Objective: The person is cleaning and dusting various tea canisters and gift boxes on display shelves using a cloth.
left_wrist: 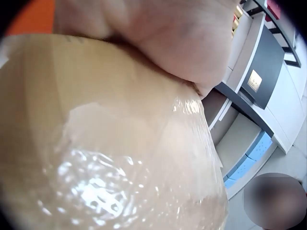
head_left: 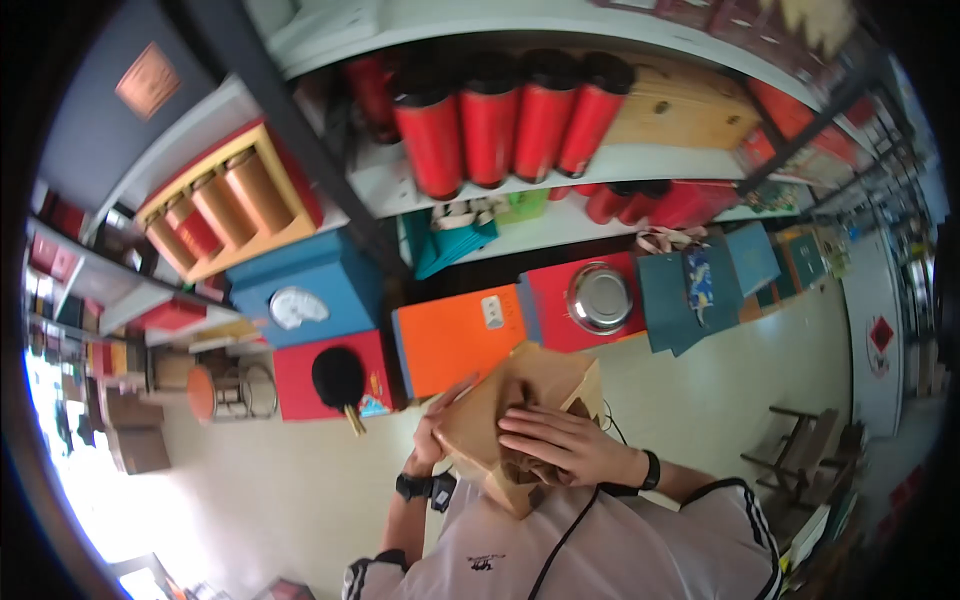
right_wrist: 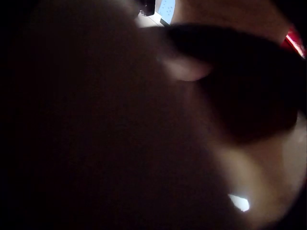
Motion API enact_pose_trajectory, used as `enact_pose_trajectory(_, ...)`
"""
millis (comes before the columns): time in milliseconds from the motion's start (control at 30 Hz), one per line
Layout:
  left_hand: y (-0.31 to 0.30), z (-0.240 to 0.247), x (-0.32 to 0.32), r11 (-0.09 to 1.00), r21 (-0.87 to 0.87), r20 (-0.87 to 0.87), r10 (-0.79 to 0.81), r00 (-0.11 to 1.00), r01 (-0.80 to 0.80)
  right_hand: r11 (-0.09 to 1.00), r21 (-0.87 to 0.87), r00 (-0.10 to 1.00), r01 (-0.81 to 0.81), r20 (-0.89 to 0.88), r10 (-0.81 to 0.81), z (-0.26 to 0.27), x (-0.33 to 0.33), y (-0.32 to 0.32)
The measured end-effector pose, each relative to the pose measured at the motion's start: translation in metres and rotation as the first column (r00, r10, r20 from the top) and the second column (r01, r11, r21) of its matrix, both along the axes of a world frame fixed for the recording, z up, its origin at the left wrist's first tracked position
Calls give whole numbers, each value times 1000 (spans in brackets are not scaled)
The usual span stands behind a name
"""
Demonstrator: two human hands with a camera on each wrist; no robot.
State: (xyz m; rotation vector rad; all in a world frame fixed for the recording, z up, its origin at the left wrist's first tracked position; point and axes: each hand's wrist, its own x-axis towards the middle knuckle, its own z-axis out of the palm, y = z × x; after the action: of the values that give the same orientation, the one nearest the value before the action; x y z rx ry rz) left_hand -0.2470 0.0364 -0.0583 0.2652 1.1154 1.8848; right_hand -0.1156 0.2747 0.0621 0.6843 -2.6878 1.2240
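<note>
A cardboard box (head_left: 475, 415) is held tilted in front of the person's chest, its top open towards the head camera. The left hand (head_left: 428, 436) grips the box's left side. Up close in the left wrist view, that hand (left_wrist: 163, 38) lies along the edge of the box (left_wrist: 110, 139), whose side has shiny clear tape. Over the opening lies the right hand (head_left: 560, 440), fingers straight and side by side, on crumpled brown paper (head_left: 530, 468). Its thumb is hidden. The right wrist view is mostly dark, with a blurred fingertip (right_wrist: 189, 69) showing.
Beyond the box stand an orange box (head_left: 455, 340), a red box (head_left: 545, 295) bearing a round metal pan (head_left: 600, 298), and another red box (head_left: 295, 365) with a black round object (head_left: 338, 378). Shelves behind carry red canisters (head_left: 487, 130). A wooden stool (head_left: 795, 440) is at right.
</note>
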Motion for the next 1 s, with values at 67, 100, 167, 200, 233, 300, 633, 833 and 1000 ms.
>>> enact_pose_trajectory(67, -2, -11, 1, 1000, 10, -46, -24, 999, 24, 997, 5, 997, 73, 6, -73, -6, -11, 22)
enact_pose_trajectory(100, 0, -1, -1, 996, 33, -30, -85, 996, 86, 994, 0, 968, 110, 226, -107, -5, -24, 38)
enact_pose_trajectory(167, 6, 4, -4, 995, -11, -108, -100, 989, 100, 977, 9, 832, 215, 522, -188, -23, -41, 64)
enact_pose_trajectory(200, 7, 3, -7, 993, -16, -116, -122, 986, 121, 972, 16, 836, 236, 507, -211, -29, -42, 65)
enact_pose_trajectory(233, 7, 1, -8, 991, -23, -122, -136, 983, 134, 974, 105, 812, 202, 538, -226, -34, -42, 59)
enact_pose_trajectory(300, 7, -2, -11, 988, -42, -124, -153, 980, 149, 989, 138, 768, 61, 626, -135, -3, -49, 41)
enact_pose_trajectory(633, 11, -20, -12, 997, 22, -194, -62, 979, 67, 978, 173, 824, -113, 566, -5, -76, -54, 73)
enact_pose_trajectory(833, 21, -6, -16, 988, -53, -290, -152, 945, 142, 961, -210, 779, -180, 566, 269, 18, -53, 13)
enact_pose_trajectory(1000, 16, -2, -14, 991, -42, -180, -134, 974, 129, 981, 175, 809, 83, 563, -169, -32, -29, 98)
